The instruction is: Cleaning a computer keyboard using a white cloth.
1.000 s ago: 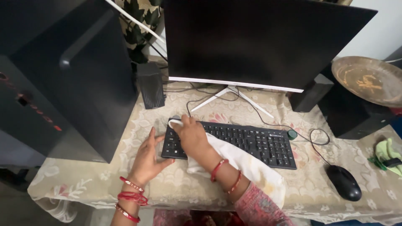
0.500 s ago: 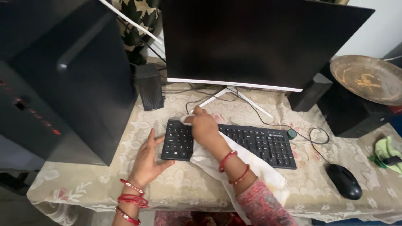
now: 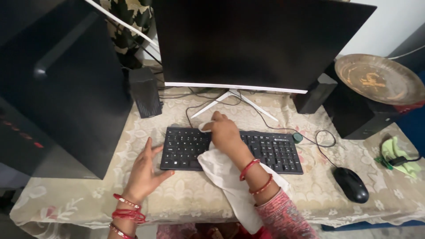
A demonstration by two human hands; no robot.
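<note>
Right hand (image 3: pixel 225 132) was curled over a bunch of white cloth (image 3: pixel 226 181) and pressed it down on the top edge of the black keyboard (image 3: pixel 270 150), near its middle. Most of the cloth hung loose under the wrist and trailed down past the front edge of the tabletop (image 3: pixel 186 194). It looked bunched up that way so the fingers could push it along the keys.

Left hand (image 3: pixel 144 170) lay flat with its fingers spread, touching the left end of the keyboard. It seemed to be there to keep the keyboard from sliding.

The keyboard sat in the middle of the tabletop, on a flowery cover. Just behind it stood the white foot of a big dark monitor (image 3: pixel 256 40). A small black speaker (image 3: pixel 144 92) stood near the back left, beside a tall black computer case (image 3: pixel 57 84). Another speaker (image 3: pixel 313 94) stood at the back right. A black mouse (image 3: pixel 351 185) rested toward the front right corner, well apart from both hands. A round metal plate (image 3: pixel 377 79) sat on a dark box at the far right.
</note>
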